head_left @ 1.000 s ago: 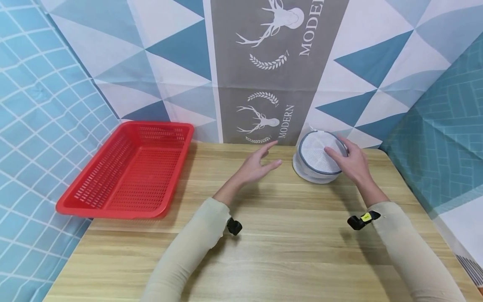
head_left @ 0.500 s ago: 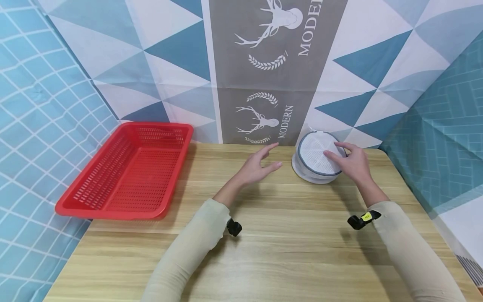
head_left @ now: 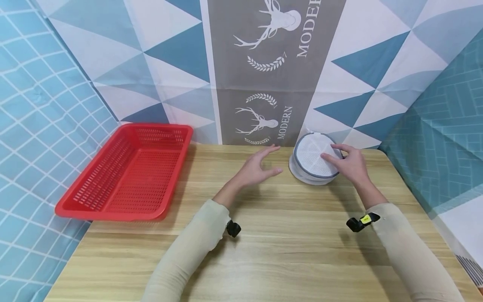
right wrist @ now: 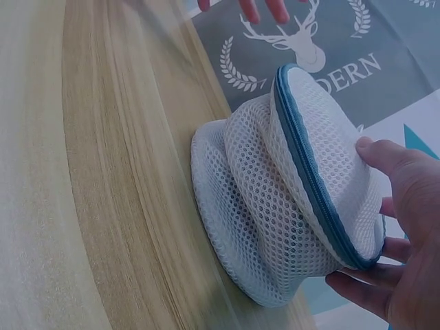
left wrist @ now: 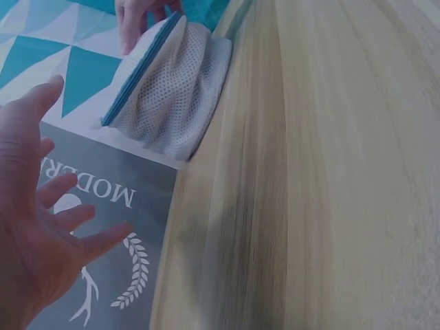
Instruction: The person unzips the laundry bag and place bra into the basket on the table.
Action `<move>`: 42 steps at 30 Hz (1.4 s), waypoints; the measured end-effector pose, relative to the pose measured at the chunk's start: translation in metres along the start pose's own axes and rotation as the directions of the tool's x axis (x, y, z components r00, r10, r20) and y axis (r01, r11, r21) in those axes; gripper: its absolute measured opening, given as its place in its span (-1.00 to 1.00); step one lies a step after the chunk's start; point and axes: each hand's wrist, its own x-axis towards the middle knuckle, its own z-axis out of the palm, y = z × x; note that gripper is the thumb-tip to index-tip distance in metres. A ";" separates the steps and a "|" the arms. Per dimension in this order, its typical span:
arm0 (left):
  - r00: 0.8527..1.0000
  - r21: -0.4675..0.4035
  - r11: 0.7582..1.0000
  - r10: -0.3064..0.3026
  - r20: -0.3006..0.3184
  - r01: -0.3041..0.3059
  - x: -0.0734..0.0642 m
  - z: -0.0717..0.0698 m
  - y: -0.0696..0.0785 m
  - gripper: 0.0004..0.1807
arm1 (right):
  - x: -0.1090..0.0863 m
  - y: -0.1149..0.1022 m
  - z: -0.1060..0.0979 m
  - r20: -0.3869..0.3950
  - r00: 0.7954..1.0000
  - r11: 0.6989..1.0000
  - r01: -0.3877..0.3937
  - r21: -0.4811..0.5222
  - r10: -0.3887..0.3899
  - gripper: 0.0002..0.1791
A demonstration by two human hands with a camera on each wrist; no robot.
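Wooden worktop [head_left: 286,256], patterned wall covering [head_left: 181,46] behind. Right grip [head_left: 351,165] pinches the rim of the mesh bag [head_left: 313,159]; the bag's base rests on the worktop. Left grip [head_left: 253,168]: wide, holding nothing. Judged progress: 1-handed hold made, lifting not yet done. Red basket [head_left: 109,215] lies well apart; wall covering limits room behind the bag.

Staged booth; patterned cloths [head_left: 177,50] on 3 sides of a table [head_left: 294,256].
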 end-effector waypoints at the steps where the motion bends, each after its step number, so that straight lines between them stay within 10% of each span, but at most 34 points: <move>1: 1.000 0.030 0.999 0.011 0.000 -0.011 0.000 0.000 0.000 -0.13 | 0.000 0.000 0.000 0.000 1.000 1.000 0.001 -0.001 -0.001 -0.06; 10: 0.997 0.149 0.986 0.075 -0.001 -0.074 0.001 0.003 0.001 -0.11 | -0.002 0.000 0.002 -0.008 1.000 1.000 0.017 -0.004 -0.017 -0.07; 42: 0.995 0.131 0.986 0.105 0.000 -0.104 0.008 0.000 0.001 -0.08 | -0.014 -0.014 0.015 0.004 0.998 0.998 0.056 0.025 -0.056 -0.13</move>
